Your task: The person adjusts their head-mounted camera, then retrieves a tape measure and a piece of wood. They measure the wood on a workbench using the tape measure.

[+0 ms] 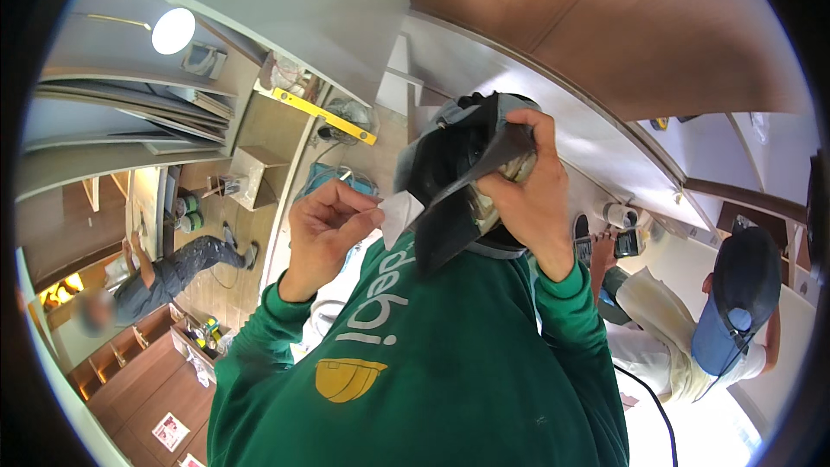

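A dark pouch or bag (pixel 454 175) with a stiff black flap is in front of my chest. My right hand (pixel 535 188) grips its edge, with the thumb pressed near some pale folded material (pixel 519 172) at the opening. Between the thumb and forefinger of my left hand (pixel 334 227) is the corner of a small white sheet (pixel 401 214). The sheet's other side lies against the black flap. What the bag contains is hidden. Both hands come out of green sleeves.
A yellow spirit level (pixel 324 115) lies beyond my left hand, near a small box-like wooden piece (pixel 259 175). One person (pixel 175 269) works at the left; another person in a dark cap (pixel 739 298) is close at the right. A black cable (pixel 655 395) runs beside my right side.
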Demonstrator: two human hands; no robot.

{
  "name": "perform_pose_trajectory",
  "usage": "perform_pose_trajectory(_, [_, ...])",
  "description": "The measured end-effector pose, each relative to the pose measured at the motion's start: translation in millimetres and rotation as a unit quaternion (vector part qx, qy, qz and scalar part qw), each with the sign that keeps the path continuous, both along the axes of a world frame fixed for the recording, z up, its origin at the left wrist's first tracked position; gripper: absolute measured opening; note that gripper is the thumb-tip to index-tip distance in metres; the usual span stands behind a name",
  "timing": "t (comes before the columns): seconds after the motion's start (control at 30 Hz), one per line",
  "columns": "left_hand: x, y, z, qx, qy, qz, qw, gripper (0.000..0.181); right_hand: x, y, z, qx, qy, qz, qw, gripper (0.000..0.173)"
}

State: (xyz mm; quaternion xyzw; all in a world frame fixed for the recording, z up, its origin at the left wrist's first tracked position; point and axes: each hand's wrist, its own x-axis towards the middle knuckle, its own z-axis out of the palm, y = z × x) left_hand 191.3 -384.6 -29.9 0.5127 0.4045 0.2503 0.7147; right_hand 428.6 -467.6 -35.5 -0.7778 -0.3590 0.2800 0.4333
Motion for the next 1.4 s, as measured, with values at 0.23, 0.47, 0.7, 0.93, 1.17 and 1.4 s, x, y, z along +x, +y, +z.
perform_pose_trajectory(0.23, [5,3,-9,-0.093,-0.074,0.026,0.993,0.044,-1,0,-2,-0.012,0.030,0.001,0.999,0.059])
perform_pose_trajectory(0.47, [4,0,-7,-0.063,-0.074,0.043,0.994,0.050,-4,0,-1,0.016,0.026,0.001,1.000,0.058])
perform_pose_trajectory(0.7, [8,2,-17,-0.018,-0.087,0.023,0.996,0.038,-3,0,1,0.003,0.043,0.004,0.999,0.058])
perform_pose_trajectory(0.93, [15,6,-9,-0.081,-0.093,0.016,0.992,0.024,-2,1,4,0.002,0.039,0.001,0.999,0.057])
perform_pose_trajectory(1.17, [15,10,-16,-0.147,-0.124,0.034,0.981,0.024,-1,4,4,0.004,0.049,0.001,0.999,0.057])
perform_pose_trajectory(1.4, [23,4,-20,-0.102,-0.097,0.020,0.990,0.023,-2,4,3,0.000,0.038,0.006,0.999,0.056])
